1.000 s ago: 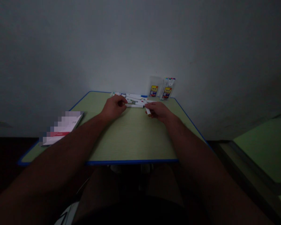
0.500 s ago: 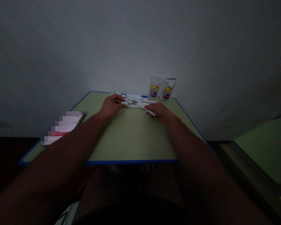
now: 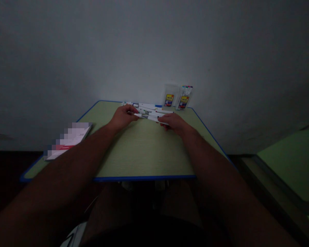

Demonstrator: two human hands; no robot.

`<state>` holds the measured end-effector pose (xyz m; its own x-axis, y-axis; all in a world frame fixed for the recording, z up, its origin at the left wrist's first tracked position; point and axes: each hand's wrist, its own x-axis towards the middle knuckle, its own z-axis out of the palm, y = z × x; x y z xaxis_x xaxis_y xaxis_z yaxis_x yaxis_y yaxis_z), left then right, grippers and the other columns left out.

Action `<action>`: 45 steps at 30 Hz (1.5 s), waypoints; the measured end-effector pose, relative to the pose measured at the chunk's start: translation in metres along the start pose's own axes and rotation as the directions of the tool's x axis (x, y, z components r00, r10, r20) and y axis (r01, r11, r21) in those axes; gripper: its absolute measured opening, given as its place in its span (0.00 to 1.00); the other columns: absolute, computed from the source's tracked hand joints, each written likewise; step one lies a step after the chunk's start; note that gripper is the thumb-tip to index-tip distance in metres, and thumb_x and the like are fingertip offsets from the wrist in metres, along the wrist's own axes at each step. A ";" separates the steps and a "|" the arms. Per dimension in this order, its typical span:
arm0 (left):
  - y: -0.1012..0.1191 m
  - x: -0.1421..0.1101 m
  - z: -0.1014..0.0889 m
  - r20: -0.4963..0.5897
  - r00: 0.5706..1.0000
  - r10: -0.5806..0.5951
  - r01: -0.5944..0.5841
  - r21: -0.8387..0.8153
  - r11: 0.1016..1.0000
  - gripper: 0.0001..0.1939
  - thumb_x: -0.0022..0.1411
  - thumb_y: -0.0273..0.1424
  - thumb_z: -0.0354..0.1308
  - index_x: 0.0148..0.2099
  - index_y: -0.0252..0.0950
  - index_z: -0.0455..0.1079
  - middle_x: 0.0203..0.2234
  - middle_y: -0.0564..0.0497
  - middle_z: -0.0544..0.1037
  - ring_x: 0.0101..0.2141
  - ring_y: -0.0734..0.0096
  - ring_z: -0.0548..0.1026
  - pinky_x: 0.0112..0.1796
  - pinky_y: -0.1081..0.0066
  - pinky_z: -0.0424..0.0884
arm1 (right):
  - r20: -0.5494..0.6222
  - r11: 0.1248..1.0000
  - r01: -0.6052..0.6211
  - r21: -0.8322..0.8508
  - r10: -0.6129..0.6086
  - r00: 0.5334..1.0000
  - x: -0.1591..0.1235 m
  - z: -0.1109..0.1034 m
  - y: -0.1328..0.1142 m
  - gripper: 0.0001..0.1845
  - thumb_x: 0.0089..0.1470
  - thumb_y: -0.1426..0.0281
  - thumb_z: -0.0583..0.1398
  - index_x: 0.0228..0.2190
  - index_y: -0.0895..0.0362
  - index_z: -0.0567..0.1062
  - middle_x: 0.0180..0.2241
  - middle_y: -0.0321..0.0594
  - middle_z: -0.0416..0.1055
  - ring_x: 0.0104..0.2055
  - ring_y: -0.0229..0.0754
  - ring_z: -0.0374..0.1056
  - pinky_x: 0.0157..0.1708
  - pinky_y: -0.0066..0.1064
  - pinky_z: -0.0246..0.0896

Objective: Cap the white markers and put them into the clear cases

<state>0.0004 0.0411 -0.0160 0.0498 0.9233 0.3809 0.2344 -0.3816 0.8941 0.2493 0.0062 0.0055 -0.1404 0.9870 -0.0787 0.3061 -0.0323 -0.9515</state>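
My right hand (image 3: 171,120) is closed around a white marker (image 3: 153,119), whose grey end section points left. The thumb and fingers of my left hand (image 3: 124,116) pinch a short white piece that looks like the marker's cap (image 3: 137,115). Cap and marker are nearly in line, meeting or almost meeting; I cannot tell how far one goes into the other. Just behind both hands, several white markers (image 3: 150,106) lie loosely across the far side of the table, some with coloured ends.
A clear pouch (image 3: 169,99) with a yellow and blue label stands against the wall. To its right is a similar pouch (image 3: 184,101) with coloured-end markers inside. A booklet (image 3: 76,137) lies at the left of the blue-edged table (image 3: 149,154).
The marker in my right hand has swung from a steep slant to nearly level, its grey end coming to the cap in my left hand. My left hand has barely moved.
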 end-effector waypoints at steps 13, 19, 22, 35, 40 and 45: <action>0.004 -0.004 0.003 0.098 0.995 0.006 -0.009 0.032 0.999 0.11 0.42 0.24 0.69 0.31 0.36 0.75 0.27 0.52 0.77 0.29 0.70 0.74 0.32 0.67 0.71 | 0.020 0.999 0.015 -0.036 -0.014 1.000 0.001 0.001 0.001 0.08 0.54 0.72 0.64 0.24 0.62 0.78 0.20 0.35 0.69 0.19 0.30 0.59 0.16 0.23 0.54; 0.006 -0.005 0.003 0.103 0.994 0.030 -0.039 0.092 0.995 0.10 0.42 0.25 0.68 0.31 0.36 0.75 0.23 0.54 0.74 0.25 0.73 0.70 0.29 0.69 0.67 | 0.037 0.999 0.026 -0.026 -0.025 0.999 0.002 0.001 0.003 0.08 0.54 0.71 0.65 0.25 0.62 0.78 0.21 0.36 0.69 0.19 0.31 0.59 0.16 0.24 0.55; 0.008 -0.005 0.004 0.103 0.994 0.035 -0.045 0.098 0.994 0.10 0.42 0.25 0.68 0.31 0.36 0.75 0.22 0.55 0.72 0.25 0.73 0.68 0.28 0.69 0.65 | 0.042 0.999 0.031 -0.027 -0.030 0.999 0.001 0.001 0.002 0.09 0.54 0.71 0.64 0.24 0.61 0.78 0.20 0.36 0.69 0.18 0.31 0.58 0.15 0.24 0.55; 0.013 -0.008 0.009 0.128 0.990 0.056 -0.065 0.072 0.995 0.09 0.42 0.23 0.68 0.30 0.36 0.75 0.20 0.57 0.70 0.23 0.75 0.66 0.28 0.69 0.65 | 0.077 0.999 0.036 -0.015 -0.035 0.996 0.003 0.000 0.005 0.10 0.54 0.70 0.65 0.23 0.60 0.78 0.20 0.35 0.70 0.18 0.30 0.59 0.15 0.23 0.55; 0.016 -0.008 0.009 0.139 0.988 0.062 -0.068 0.041 0.997 0.09 0.41 0.23 0.68 0.29 0.35 0.74 0.19 0.57 0.71 0.23 0.76 0.66 0.28 0.70 0.63 | 0.082 0.999 0.046 -0.014 -0.045 0.996 0.004 -0.001 0.007 0.10 0.54 0.71 0.64 0.23 0.60 0.78 0.20 0.35 0.70 0.18 0.31 0.58 0.15 0.24 0.55; 0.020 -0.010 0.011 0.144 0.988 0.048 -0.052 0.028 0.998 0.09 0.40 0.24 0.68 0.28 0.35 0.74 0.21 0.56 0.72 0.24 0.75 0.67 0.28 0.70 0.64 | 0.062 0.999 0.039 -0.029 -0.037 0.997 0.001 -0.001 0.005 0.09 0.54 0.71 0.64 0.24 0.61 0.79 0.20 0.35 0.70 0.18 0.31 0.59 0.16 0.23 0.55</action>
<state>0.0154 0.0252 -0.0046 0.1999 0.9008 0.3854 0.2587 -0.4279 0.8660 0.2512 0.0073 0.0013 -0.2092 0.9759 -0.0619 0.3280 0.0103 -0.9446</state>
